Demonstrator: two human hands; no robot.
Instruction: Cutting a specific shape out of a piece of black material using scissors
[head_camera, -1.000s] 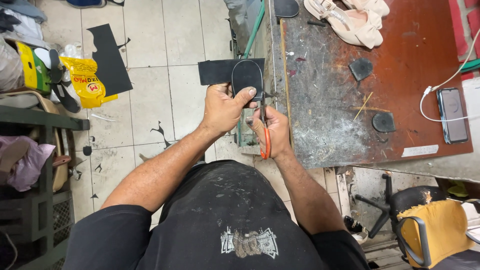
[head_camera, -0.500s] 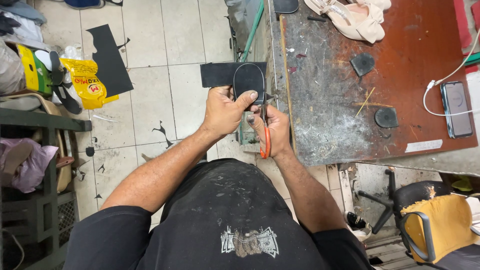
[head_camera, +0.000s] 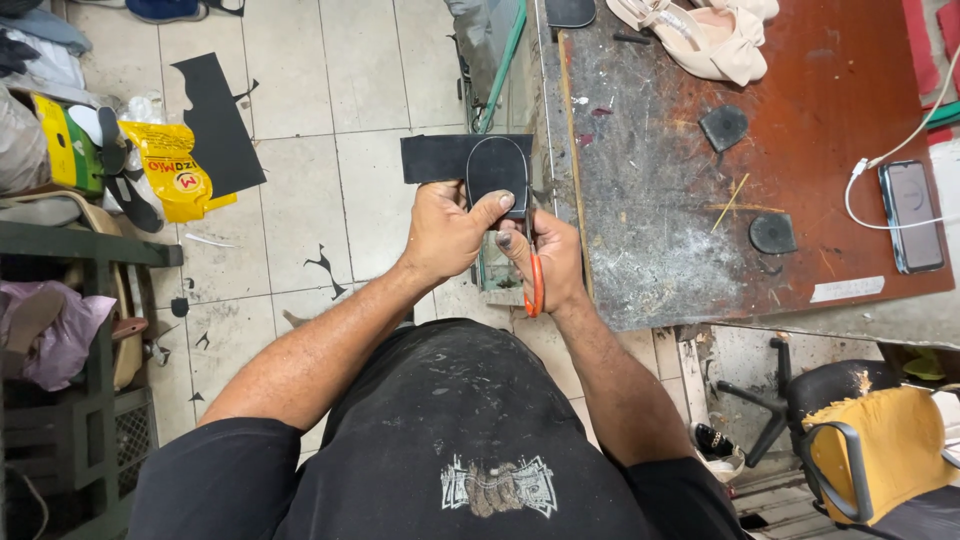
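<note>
My left hand (head_camera: 448, 232) grips a black rubber sheet (head_camera: 440, 157) with a rounded heel-shaped piece (head_camera: 497, 172) lying on top, thumb pressed on its lower edge. My right hand (head_camera: 548, 258) is closed around orange-handled scissors (head_camera: 535, 282), whose blades reach up to the sheet's right edge beside the rounded piece. Both hands are held over the floor, just left of the workbench (head_camera: 680, 250).
On the worn bench lie two small black heel pieces (head_camera: 723, 126) (head_camera: 772, 233), beige sandals (head_camera: 700, 35), a thin stick, and a phone (head_camera: 912, 215) on a white cable. A cut black sheet (head_camera: 215, 125), a yellow bag (head_camera: 170, 170) and scraps lie on the tiles. A yellow-seated chair (head_camera: 870, 450) stands lower right.
The hands with the sheet and scissors have stayed nearly where they were; the rounded piece and sheet have turned slightly in my left hand.
</note>
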